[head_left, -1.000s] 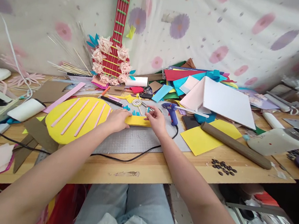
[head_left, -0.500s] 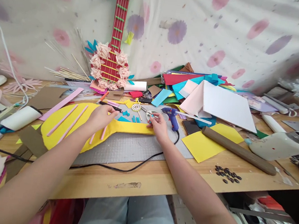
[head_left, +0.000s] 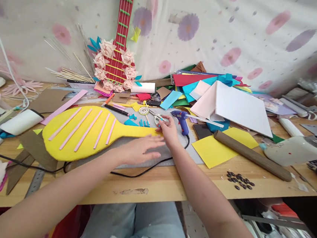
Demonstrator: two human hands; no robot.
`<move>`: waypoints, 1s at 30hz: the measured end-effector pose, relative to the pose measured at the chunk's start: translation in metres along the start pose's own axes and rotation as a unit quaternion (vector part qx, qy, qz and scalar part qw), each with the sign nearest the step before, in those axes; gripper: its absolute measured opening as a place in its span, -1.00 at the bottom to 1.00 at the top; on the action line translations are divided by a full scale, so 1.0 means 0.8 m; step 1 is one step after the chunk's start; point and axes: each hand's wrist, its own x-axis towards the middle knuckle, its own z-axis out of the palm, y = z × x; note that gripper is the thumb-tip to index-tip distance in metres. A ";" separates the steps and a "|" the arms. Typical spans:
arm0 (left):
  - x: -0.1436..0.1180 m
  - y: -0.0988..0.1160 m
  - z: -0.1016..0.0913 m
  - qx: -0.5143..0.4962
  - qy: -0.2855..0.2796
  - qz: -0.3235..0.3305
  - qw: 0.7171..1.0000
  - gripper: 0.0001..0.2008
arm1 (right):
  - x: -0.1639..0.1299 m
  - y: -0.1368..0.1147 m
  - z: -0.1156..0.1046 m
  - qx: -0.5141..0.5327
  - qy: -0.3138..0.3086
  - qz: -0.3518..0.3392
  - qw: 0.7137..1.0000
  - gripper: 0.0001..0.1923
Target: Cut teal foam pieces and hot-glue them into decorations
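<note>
A yellow guitar-shaped piece (head_left: 90, 127) lies on the grey cutting mat (head_left: 132, 161), its neck pointing right. Several slanted pink strips (head_left: 88, 131) cross its body. My left hand (head_left: 140, 149) is open, fingers spread and slightly blurred, just in front of the neck. At the neck's far end, my right hand (head_left: 170, 131) has its fingers pinched together; what is between them is hidden. Small blue strips (head_left: 144, 123) lie behind the neck, near scissors (head_left: 156, 116). A blue glue gun (head_left: 181, 122) rests right of my right hand.
A red flower-trimmed guitar model (head_left: 119, 55) leans at the back. Coloured sheets and a white board (head_left: 242, 108) are piled right of it. A brown roll (head_left: 251, 156), dark beads (head_left: 239, 180) and a white jar (head_left: 298, 151) occupy the right. A black cord (head_left: 147, 172) crosses the mat.
My left hand has left the area above the guitar body and moved right and nearer, its fingers now spread. The right hand stays by the neck's end. The view has shifted slightly.
</note>
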 end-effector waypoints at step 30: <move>-0.075 -0.095 -0.089 -0.022 0.260 -0.363 0.894 -0.79 | -0.023 0.005 0.103 -0.360 -0.242 -0.249 0.866 -0.53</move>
